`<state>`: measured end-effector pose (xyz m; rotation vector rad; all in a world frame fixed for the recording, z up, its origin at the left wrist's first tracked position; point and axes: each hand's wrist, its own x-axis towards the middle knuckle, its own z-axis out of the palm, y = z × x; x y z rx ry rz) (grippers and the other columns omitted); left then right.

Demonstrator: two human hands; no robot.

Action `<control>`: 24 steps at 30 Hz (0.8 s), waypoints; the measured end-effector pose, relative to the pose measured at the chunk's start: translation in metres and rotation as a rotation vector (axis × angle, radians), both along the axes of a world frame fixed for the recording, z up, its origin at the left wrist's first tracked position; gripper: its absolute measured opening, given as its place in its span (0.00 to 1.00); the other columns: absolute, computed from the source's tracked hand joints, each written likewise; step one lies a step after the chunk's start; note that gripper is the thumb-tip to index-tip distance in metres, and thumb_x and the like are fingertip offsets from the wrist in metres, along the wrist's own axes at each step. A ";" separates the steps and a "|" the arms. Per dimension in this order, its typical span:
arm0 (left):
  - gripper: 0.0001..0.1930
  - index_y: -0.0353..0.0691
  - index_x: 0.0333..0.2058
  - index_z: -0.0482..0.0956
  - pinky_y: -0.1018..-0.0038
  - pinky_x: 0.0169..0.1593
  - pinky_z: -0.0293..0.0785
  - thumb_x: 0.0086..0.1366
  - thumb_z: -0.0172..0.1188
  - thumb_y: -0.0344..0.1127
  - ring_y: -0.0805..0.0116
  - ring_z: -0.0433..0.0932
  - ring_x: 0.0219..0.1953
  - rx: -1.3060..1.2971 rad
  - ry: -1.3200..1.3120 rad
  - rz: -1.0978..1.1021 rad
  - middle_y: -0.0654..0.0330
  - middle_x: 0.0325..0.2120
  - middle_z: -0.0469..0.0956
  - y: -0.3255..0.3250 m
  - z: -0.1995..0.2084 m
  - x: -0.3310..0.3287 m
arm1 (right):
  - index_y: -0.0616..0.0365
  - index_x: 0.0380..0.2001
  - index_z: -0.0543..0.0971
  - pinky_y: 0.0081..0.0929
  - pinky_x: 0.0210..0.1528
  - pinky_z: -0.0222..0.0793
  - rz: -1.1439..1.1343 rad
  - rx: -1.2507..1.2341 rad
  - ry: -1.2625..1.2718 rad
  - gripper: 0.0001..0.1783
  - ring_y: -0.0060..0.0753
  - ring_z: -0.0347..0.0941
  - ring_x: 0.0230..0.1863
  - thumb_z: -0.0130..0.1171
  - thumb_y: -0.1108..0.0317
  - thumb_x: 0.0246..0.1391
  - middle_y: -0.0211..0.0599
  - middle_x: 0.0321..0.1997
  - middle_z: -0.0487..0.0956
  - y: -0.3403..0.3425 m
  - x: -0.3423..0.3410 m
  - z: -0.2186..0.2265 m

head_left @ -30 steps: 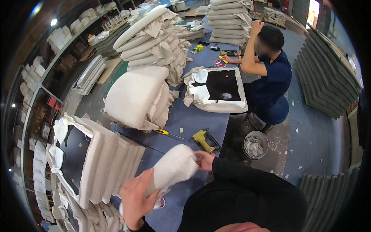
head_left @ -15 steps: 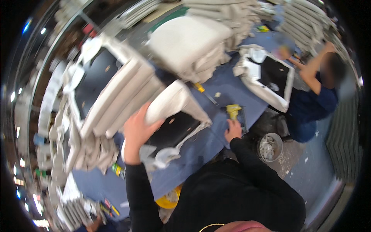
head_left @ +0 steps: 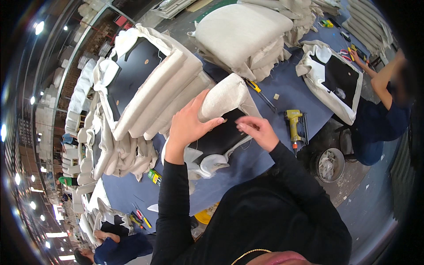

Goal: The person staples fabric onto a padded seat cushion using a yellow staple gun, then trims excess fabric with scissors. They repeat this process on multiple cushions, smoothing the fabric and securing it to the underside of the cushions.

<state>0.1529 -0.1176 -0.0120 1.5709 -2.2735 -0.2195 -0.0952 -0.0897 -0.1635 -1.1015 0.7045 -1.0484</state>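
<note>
Below me on the blue table is a seat cushion [head_left: 224, 99], tilted, its beige fabric side facing up and its black base showing between folded edges. My left hand [head_left: 187, 126] grips its edge, fingers over the fabric and thumb on the black-base side. Over the black base hovers my right hand [head_left: 263, 134], its fingers loosely bent, thumb and forefinger apart, with nothing visible between them. To its right a yellow-green staple gun [head_left: 293, 121] lies on the table, held by no hand. A screwdriver [head_left: 263, 95] with a yellow handle rests beyond the cushion.
Stacked upholstered cushions [head_left: 165, 90] stand at left, with another pile [head_left: 243, 33] at the back. A co-worker [head_left: 380, 119] at right has a cushion [head_left: 357, 95] before them. A bucket of scraps [head_left: 319, 170] sits on the floor. Another person [head_left: 121, 249] works at lower left.
My right hand has let go of the staple gun and moved left over the cushion. My left hand stays on the cushion edge. The whole view has shifted.
</note>
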 end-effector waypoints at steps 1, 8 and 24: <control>0.43 0.47 0.69 0.75 0.52 0.57 0.80 0.62 0.74 0.65 0.41 0.85 0.56 0.038 0.027 -0.007 0.45 0.54 0.86 0.001 0.001 -0.003 | 0.66 0.55 0.85 0.25 0.61 0.76 -0.011 -0.006 -0.061 0.18 0.21 0.82 0.54 0.66 0.61 0.75 0.32 0.51 0.87 -0.003 0.006 0.020; 0.28 0.40 0.61 0.80 0.51 0.56 0.79 0.79 0.57 0.59 0.36 0.85 0.52 0.191 0.166 0.053 0.42 0.49 0.87 -0.024 0.016 -0.025 | 0.65 0.41 0.87 0.25 0.53 0.74 -0.214 0.049 -0.122 0.24 0.21 0.81 0.45 0.60 0.51 0.78 0.31 0.39 0.87 -0.030 0.038 0.030; 0.43 0.22 0.58 0.81 0.61 0.71 0.67 0.84 0.42 0.66 0.44 0.79 0.64 0.614 0.353 0.015 0.34 0.59 0.83 -0.093 -0.019 -0.015 | 0.51 0.68 0.74 0.55 0.75 0.63 -0.691 -0.028 1.279 0.41 0.66 0.63 0.74 0.78 0.68 0.51 0.58 0.73 0.69 0.028 -0.097 -0.222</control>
